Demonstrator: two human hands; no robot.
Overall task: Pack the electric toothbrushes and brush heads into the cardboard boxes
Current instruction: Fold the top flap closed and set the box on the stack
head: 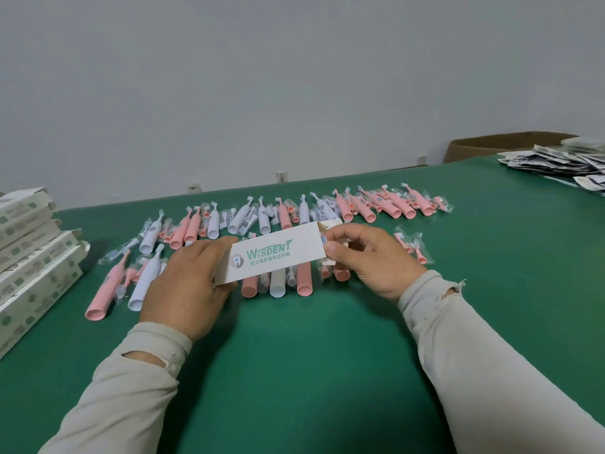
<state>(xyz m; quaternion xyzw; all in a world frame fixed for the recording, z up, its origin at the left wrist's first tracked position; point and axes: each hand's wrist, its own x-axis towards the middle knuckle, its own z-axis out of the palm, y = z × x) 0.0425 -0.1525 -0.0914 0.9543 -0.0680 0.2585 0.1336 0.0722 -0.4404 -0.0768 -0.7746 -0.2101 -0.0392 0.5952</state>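
While left hand (186,283) grips white box (275,257), right hand (366,257) pinches its open end, above bare green table (311,371).

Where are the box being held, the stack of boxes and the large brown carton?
held box (278,257), head view, on its printed front face.
stack of boxes (36,257), head view, on a middle box's side.
brown carton (484,147), head view, on its front wall.

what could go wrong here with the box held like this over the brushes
1. The white box is open at its right end, where the right hand works at the flaps; if it tilts that way, whatever is inside might slide out.
2. The left hand grips only the other end, so pushing hard could crease the thin card.
3. The hands hover over loose toothbrushes, which a knock could roll.
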